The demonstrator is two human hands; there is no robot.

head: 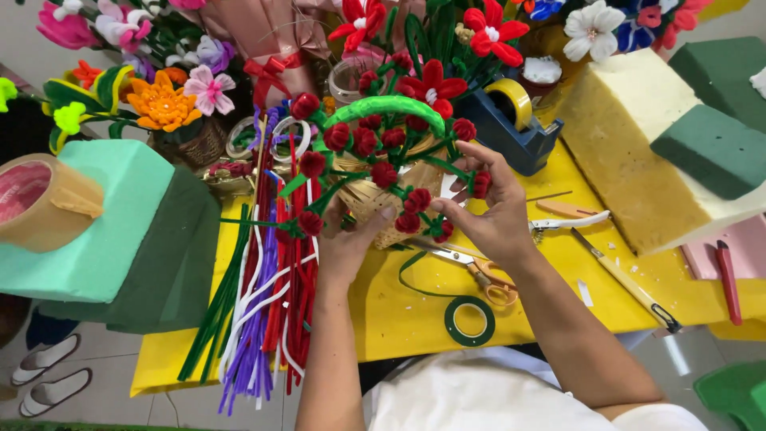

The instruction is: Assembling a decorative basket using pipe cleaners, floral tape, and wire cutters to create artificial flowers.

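**Both hands worked at a small woven basket of red flowers**

The yellow tabletop (pixel 383 319) carried everything. A pale yellow foam block (pixel 630 152) lay at the right with dark green foam bricks (pixel 702 148) on it, and a mint green foam block (pixel 104 223) sat at the left beside a roll of brown tape (pixel 40 203), cut off by the frame edge. A bundle of red, purple, white and green pipe cleaners (pixel 263 303) lay left of centre. The woven basket (pixel 383 203), with its green-wrapped handle and red pipe-cleaner flowers, stood at the middle, its base hidden behind the hands. The left hand (pixel 351 239) cupped the basket from below, thumb on the rim. The right hand (pixel 491 211) had its fingers curled, pinching a red flower (pixel 481 183) at the basket's right side. A blue tape dispenser (pixel 511 124) stood behind. Orange-handled scissors (pixel 471 267) lay under the right wrist, a green tape roll (pixel 469 321) nearer the person
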